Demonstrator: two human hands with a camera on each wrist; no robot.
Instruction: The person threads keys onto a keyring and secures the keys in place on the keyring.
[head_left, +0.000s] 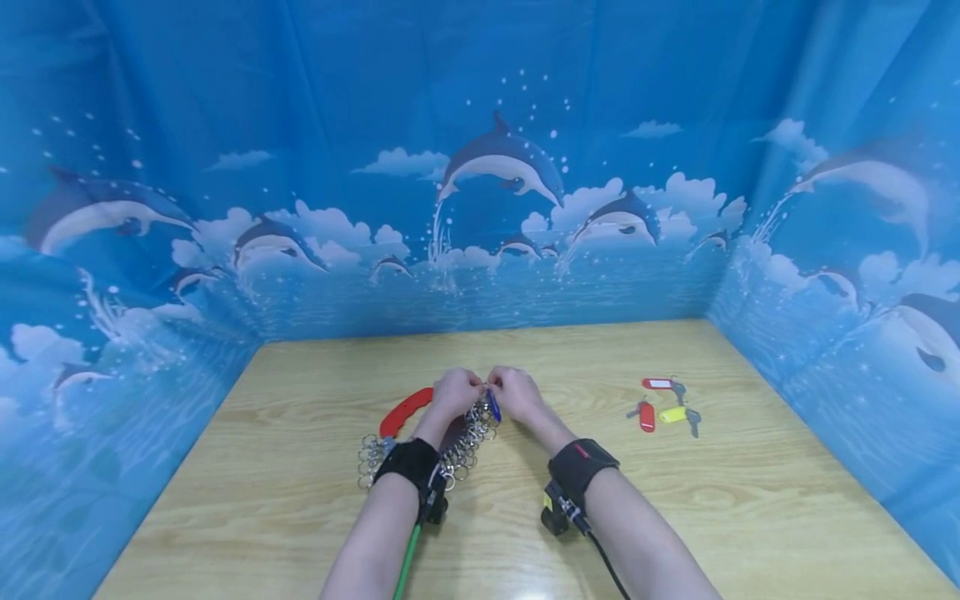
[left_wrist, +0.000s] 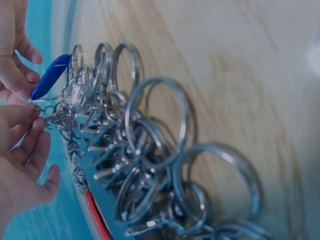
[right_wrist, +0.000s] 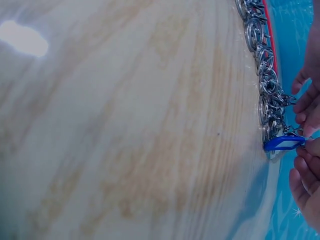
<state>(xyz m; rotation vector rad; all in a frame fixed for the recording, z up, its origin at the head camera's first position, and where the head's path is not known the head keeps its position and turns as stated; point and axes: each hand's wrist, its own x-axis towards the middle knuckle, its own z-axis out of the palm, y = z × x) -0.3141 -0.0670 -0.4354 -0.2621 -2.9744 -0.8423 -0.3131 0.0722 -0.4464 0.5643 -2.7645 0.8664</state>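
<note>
A red curved holder (head_left: 406, 412) lies on the table with a dense row of metal split rings (head_left: 462, 450) along it. My left hand (head_left: 454, 392) is at the right end of this row; in the left wrist view its thumb and forefinger pinch a small metal ring (left_wrist: 38, 108). Close against it, my right hand (head_left: 517, 392) pinches the ring end of a blue key tag (left_wrist: 51, 77). From the right wrist, the blue tag's pale label (right_wrist: 285, 144) shows. Fingers hide part of the tag's ring, and my left forearm covers some of the row.
To the right on the wooden table (head_left: 750, 517) lie a red key tag (head_left: 658, 384), a second red one (head_left: 647, 417) and a yellow one (head_left: 672, 414), each with a key. A blue dolphin-print curtain (head_left: 480, 283) borders the table's back and sides.
</note>
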